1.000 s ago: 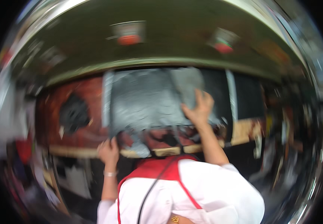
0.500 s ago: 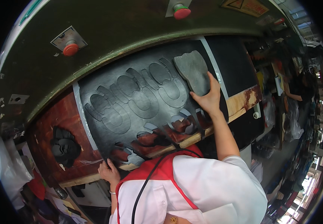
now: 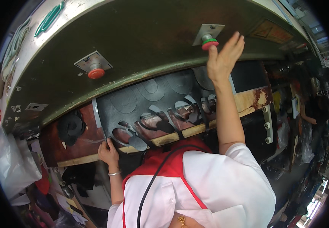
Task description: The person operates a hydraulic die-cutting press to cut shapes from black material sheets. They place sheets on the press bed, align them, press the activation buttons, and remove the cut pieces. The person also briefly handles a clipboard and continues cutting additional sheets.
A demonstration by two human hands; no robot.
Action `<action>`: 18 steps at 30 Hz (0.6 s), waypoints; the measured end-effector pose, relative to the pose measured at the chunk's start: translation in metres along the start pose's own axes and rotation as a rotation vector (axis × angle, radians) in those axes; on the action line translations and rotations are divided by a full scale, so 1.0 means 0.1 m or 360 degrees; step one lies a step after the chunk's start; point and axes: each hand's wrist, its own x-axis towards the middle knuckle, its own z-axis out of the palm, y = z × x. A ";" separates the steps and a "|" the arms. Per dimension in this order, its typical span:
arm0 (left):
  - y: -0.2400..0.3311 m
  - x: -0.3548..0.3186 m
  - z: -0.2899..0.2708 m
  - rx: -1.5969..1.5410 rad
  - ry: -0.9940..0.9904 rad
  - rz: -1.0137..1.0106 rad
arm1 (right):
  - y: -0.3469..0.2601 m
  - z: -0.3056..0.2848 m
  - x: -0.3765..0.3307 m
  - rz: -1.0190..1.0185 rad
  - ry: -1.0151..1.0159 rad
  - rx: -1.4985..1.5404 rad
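The black rubber sheet (image 3: 149, 102) lies on the press bed under the green machine head, shapes already punched out. My left hand (image 3: 108, 152) pinches its near edge; my right hand (image 3: 222, 57) has left the sheet and now reaches, open-fingered, by the red button (image 3: 209, 44).

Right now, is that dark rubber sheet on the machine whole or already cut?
Already cut. The dark sheet shows sole-shaped holes with the board visible through them. The left hand rests at its lower edge.

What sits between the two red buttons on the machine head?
Nothing: in the head view, the stretch between the left red button and the right red button is bare dark green machine head. The right hand is raised beside the right one.
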 end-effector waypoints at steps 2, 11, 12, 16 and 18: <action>0.09 0.24 0.11 -0.0060 0.0052 -0.0033 | -0.10 0.18 0.14 0.0099 0.0072 0.0093; 0.09 0.94 0.29 -0.0029 -0.0061 -0.0175 | 0.22 0.08 -0.19 0.0001 -0.0257 0.0110; 0.10 0.93 0.27 -0.0132 0.0114 -0.0040 | 0.38 0.00 -0.31 0.0065 -0.0198 0.0162; 0.22 0.86 0.27 -0.0227 0.0197 -0.0049 | 1.20 -0.18 -0.96 0.1138 -0.0312 0.0307; 0.28 0.80 0.31 -0.0165 0.0152 -0.0062 | 1.59 -0.11 -1.21 0.1227 -0.0556 0.0211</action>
